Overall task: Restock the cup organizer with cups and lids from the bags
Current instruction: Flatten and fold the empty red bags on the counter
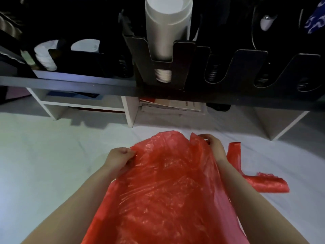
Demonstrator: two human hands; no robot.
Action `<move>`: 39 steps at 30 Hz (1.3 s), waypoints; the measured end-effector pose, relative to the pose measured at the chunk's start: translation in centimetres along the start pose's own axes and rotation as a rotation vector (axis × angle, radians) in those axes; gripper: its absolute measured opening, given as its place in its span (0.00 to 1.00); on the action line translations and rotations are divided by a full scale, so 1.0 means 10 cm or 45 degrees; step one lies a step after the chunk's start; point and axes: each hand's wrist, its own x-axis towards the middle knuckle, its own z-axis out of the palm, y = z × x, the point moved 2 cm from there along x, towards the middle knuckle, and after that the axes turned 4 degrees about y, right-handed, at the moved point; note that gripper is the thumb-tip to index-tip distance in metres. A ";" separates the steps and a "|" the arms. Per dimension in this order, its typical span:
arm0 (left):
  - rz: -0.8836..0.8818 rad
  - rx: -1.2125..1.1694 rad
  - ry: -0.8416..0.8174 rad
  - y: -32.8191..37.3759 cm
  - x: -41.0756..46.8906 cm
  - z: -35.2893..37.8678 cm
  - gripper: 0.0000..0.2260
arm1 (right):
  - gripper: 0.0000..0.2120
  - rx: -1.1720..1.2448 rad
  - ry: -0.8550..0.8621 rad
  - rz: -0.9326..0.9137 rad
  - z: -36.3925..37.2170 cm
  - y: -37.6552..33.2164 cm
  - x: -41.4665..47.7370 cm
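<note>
A red plastic bag (163, 187) lies spread on the white surface in front of me, and its contents cannot be seen. My left hand (119, 159) pinches the bag's left rim. My right hand (213, 145) pinches the right rim near a handle. Above, on a dark shelf, stands the black cup organizer (235, 67). A tall stack of white cups (167, 29) fills one of its slots. The slots to the right show only bare springs. White lids (45, 57) sit in a black holder at the left.
The shelf's dark front edge (70, 83) overhangs the white surface. White supports (130, 110) and stacked papers (174, 106) sit below it. One red bag handle (263, 184) trails to the right. The white cloth-covered surface (44, 155) extends left of the bag.
</note>
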 end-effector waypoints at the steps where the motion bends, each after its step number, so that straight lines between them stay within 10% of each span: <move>1: -0.001 -0.051 0.038 0.00 -0.02 -0.04 0.14 | 0.10 -0.031 0.030 -0.074 -0.01 0.00 0.00; 11: 0.058 -0.182 0.400 -0.14 0.12 -1.07 0.05 | 0.07 0.147 0.451 -0.177 -0.37 0.08 -0.02; 39: 0.265 -0.456 0.140 0.28 0.17 -1.58 0.09 | 0.04 0.530 0.828 -0.110 -1.11 -0.14 -0.39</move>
